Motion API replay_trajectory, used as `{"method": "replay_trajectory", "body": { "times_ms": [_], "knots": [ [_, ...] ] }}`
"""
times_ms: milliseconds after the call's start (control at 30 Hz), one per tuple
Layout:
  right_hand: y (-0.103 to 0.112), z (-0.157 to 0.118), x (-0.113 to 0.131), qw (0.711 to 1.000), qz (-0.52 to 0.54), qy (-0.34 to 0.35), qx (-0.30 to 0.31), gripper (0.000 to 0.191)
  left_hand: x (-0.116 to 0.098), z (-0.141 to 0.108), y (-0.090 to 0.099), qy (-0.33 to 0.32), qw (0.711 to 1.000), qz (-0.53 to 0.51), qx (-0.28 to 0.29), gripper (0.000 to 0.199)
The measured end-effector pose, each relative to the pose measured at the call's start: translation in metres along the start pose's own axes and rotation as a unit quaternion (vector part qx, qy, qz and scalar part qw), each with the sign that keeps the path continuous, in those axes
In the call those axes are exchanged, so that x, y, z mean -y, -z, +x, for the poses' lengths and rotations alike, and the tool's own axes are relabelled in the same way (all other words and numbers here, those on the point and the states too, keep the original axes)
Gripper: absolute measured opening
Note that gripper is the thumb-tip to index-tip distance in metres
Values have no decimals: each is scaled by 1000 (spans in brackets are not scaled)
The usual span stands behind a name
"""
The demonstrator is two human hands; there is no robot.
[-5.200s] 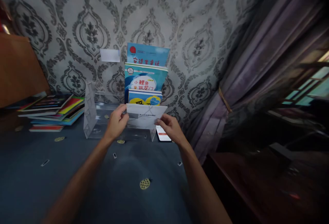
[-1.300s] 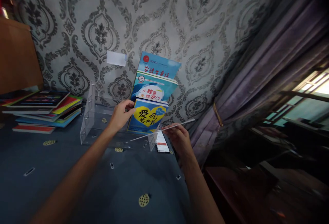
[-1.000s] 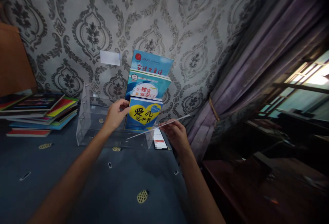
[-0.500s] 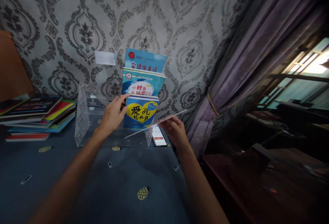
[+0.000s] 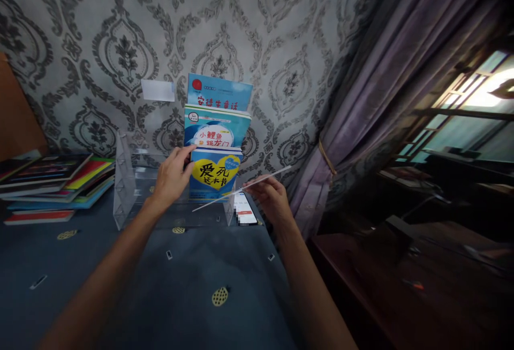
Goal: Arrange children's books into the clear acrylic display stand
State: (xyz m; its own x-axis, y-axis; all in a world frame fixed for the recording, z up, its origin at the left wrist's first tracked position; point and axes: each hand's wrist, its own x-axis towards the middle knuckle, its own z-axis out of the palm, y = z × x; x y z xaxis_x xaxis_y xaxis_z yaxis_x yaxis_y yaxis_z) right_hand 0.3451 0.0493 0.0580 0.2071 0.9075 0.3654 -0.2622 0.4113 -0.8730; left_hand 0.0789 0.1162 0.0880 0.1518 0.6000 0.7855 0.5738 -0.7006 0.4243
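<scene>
A clear stepped rack [image 5: 122,179] stands on the dark cloth, with three tiers of books at its right side. Lowest is a blue book with a yellow heart [image 5: 214,173]; behind it rise a teal book [image 5: 217,125] and a light blue book [image 5: 220,92]. My left hand [image 5: 173,173] is closed at the upper left corner of the blue book, thumb and fingers round its edge. In my right hand [image 5: 268,192] is a thin flat white-edged item [image 5: 241,188], seen edge-on and tilted in front of the rack's right end.
A pile of books [image 5: 60,181] lies left of the rack, near an orange-brown object [image 5: 18,109]. A lit phone [image 5: 244,210] lies behind the rack's right end. Beyond the table's right edge are a purple curtain [image 5: 341,130] and a dark red surface [image 5: 341,253].
The whole view has shifted slightly, moving the rack and books a little left in the picture. Both hands keep nearly the same pose and hold.
</scene>
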Motion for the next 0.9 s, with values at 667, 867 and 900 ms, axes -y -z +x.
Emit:
{"method": "replay_trajectory", "body": {
  "times_ms": [667, 867, 900],
  "knots": [
    [16, 4, 8, 999, -1, 50, -15, 14, 14, -20, -10, 73, 991, 47, 98, 75],
    [19, 5, 7, 998, 5, 51, -27, 15, 15, -22, -14, 82, 992, 33, 93, 75],
    [19, 6, 6, 998, 8, 52, -30, 17, 16, -23, -14, 83, 991, 33, 95, 75]
  ]
}}
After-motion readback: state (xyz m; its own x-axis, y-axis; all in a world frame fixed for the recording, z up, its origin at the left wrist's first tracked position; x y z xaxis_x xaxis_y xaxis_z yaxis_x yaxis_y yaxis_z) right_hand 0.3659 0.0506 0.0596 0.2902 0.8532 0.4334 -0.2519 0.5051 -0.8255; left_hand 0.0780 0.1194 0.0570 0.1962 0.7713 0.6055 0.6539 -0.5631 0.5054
